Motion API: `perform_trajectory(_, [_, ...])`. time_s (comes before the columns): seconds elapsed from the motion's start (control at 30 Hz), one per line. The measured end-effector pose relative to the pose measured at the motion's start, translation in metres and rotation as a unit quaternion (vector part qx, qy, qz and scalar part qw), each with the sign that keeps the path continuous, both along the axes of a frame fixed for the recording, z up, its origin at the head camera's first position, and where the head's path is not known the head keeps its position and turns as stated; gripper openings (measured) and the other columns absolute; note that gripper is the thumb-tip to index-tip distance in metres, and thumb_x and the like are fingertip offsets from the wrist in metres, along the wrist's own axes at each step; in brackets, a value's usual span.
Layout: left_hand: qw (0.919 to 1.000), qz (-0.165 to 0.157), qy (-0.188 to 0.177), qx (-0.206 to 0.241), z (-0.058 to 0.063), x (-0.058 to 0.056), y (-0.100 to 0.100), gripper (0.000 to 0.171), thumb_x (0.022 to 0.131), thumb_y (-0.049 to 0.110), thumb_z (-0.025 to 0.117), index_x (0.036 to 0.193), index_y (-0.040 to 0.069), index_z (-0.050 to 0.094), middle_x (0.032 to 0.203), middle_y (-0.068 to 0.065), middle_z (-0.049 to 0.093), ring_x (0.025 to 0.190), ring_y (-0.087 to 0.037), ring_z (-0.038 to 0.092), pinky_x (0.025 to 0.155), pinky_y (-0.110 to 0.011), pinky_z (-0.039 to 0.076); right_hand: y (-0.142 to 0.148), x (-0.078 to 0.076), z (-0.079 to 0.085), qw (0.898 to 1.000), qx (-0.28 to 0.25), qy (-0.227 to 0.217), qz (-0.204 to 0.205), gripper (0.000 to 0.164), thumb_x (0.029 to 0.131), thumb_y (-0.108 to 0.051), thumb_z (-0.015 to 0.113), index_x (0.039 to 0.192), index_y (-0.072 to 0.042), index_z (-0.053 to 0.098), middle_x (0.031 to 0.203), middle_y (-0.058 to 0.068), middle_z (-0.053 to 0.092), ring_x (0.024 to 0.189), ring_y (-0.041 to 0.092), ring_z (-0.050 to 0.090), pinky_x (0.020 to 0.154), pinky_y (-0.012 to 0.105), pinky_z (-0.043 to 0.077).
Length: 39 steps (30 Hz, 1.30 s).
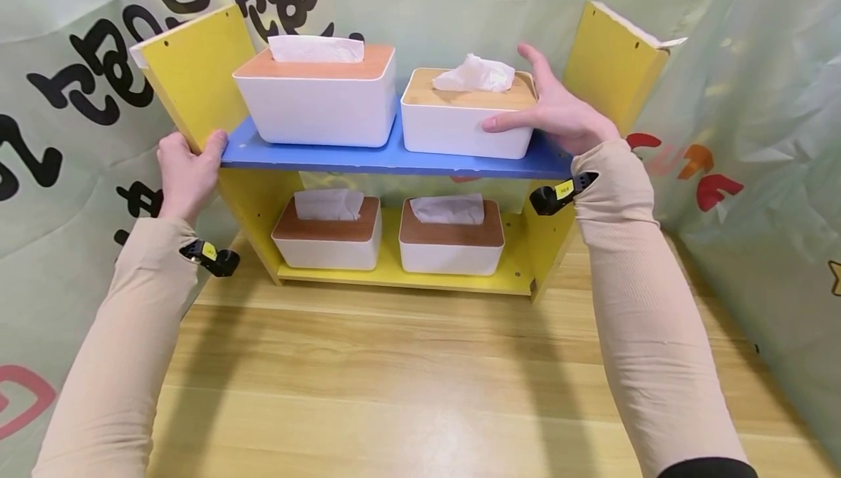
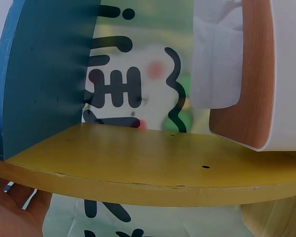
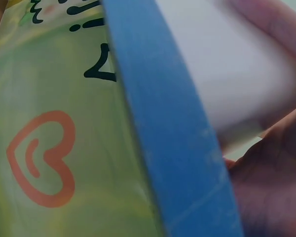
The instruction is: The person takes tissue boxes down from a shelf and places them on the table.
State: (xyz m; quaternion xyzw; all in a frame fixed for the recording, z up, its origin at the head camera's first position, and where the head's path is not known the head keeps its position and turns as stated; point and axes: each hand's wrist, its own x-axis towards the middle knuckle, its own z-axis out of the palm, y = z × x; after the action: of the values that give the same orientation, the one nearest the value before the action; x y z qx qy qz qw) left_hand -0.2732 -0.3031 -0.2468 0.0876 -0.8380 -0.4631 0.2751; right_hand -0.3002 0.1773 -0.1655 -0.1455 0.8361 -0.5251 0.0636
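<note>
A small yellow and blue shelf unit (image 1: 394,166) stands on the wooden table. At its left side, my left hand (image 1: 187,171) grips the yellow side panel, thumb by the end of the blue board; the left wrist view shows its fingers (image 2: 37,207) at the panel's outer side. My right hand (image 1: 568,114) holds the right end of a white tissue box (image 1: 447,128) with a light wooden lid, thumb on the front and the other fingers at the side and back. Left of it on the blue board sits a larger white tissue box (image 1: 322,109) with a brown lid.
On the yellow bottom board stand two more brown-lidded tissue boxes, the left one (image 1: 328,252) and the right one (image 1: 450,257). The side panels rise above the blue board, including the right panel (image 1: 607,62). A printed cloth (image 1: 755,84) hangs behind and beside the unit.
</note>
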Motion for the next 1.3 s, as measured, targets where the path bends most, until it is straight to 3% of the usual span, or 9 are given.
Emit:
perform_trajectory(0.3, [1.0000, -0.004, -0.002, 0.002, -0.0008, -0.0004, -0.0004, 0.029, 0.097, 0.040, 0.060, 0.104, 0.012, 0.064, 0.079, 0.022, 0.056, 0.074, 0.007, 0.057, 0.067, -0.008, 0.046, 0.0004, -0.0011, -0.0037, 0.998, -0.053, -0.003, 0.021, 0.118, 0.085, -0.010, 0.076, 0.157, -0.039, -0.014, 0.168, 0.008, -0.002, 0.151, 0.018, 0.014, 0.128, 0.033, -0.001])
perform_trajectory(0.43, [1.0000, -0.004, 0.001, 0.001, -0.0012, -0.0008, -0.0004, 0.029, 0.097, 0.040, 0.061, 0.104, 0.012, 0.064, 0.080, 0.022, 0.056, 0.075, 0.006, 0.057, 0.067, -0.008, 0.046, 0.0001, -0.0013, -0.0039, 0.999, -0.044, 0.003, 0.017, 0.117, 0.084, -0.012, 0.077, 0.157, -0.039, -0.012, 0.168, 0.009, 0.002, 0.150, 0.018, 0.016, 0.128, 0.033, 0.001])
perform_trajectory(0.8, [0.9999, -0.004, 0.000, 0.014, -0.0008, 0.0000, -0.0007, 0.027, 0.097, 0.039, 0.061, 0.103, 0.013, 0.063, 0.080, 0.021, 0.057, 0.074, 0.008, 0.059, 0.067, -0.007, 0.047, -0.0032, -0.0016, -0.0028, 0.999, 0.002, 0.033, 0.003, 0.123, 0.081, -0.020, 0.080, 0.157, -0.038, -0.015, 0.169, -0.001, -0.011, 0.156, 0.018, 0.005, 0.128, 0.036, -0.004])
perform_trajectory(1.03, [0.9997, 0.014, 0.019, -0.004, -0.0027, -0.0026, -0.0007, 0.027, 0.096, 0.038, 0.062, 0.099, 0.011, 0.065, 0.072, 0.026, 0.053, 0.071, 0.008, 0.054, 0.066, -0.009, 0.044, -0.0040, -0.0008, -0.0059, 0.999, -0.022, 0.033, 0.013, 0.122, 0.081, -0.017, 0.079, 0.157, -0.038, -0.013, 0.169, 0.002, -0.008, 0.155, 0.017, 0.007, 0.128, 0.035, -0.005])
perform_trajectory(1.3, [0.9999, 0.000, 0.014, -0.001, -0.0016, -0.0013, -0.0012, 0.028, 0.096, 0.039, 0.062, 0.101, 0.011, 0.065, 0.074, 0.025, 0.055, 0.072, 0.008, 0.056, 0.066, -0.009, 0.045, -0.0038, 0.0008, -0.0083, 0.999, -0.010, 0.030, 0.013, 0.120, 0.082, -0.020, 0.079, 0.158, -0.036, -0.012, 0.169, 0.004, 0.001, 0.154, 0.017, 0.011, 0.128, 0.035, -0.001])
